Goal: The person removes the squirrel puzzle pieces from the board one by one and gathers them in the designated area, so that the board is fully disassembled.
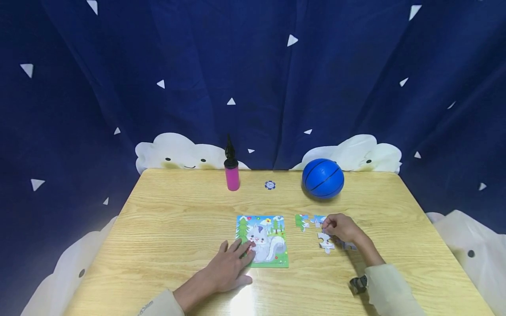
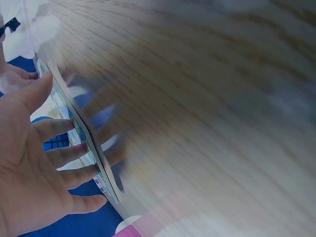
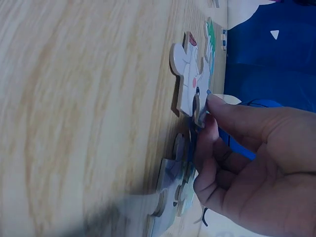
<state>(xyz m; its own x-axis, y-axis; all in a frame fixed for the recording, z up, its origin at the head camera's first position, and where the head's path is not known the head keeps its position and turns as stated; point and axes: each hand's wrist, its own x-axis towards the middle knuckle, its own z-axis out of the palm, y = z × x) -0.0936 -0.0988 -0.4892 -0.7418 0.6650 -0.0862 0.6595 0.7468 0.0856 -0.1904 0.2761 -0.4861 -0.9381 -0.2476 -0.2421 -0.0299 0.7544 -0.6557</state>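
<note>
My left hand [image 1: 227, 268] lies with its fingers spread on the lower left of a square squirrel puzzle board [image 1: 276, 262]. In the left wrist view the fingers [image 2: 81, 154] of that hand reach across the board's edge. Over on the right, the thumb and index finger of my right hand [image 1: 345, 228] pinch at a blue-and-white puzzle piece [image 1: 317, 219], partly hidden by the fingertips. Just below it lies a white puzzle piece [image 1: 326, 242] with a pink cheek mark, flat on the table. A green tree piece [image 1: 301, 222] is to the left.
More loose pieces [image 1: 348, 245] lie under the right wrist. Behind stand a pink pump [image 1: 232, 177] with a black nozzle and a blue ball [image 1: 323, 178], with a round blue-and-white chip [image 1: 270, 185] between them. A dark blue curtain [image 1: 253, 66] hangs beyond the wooden table [image 1: 178, 210].
</note>
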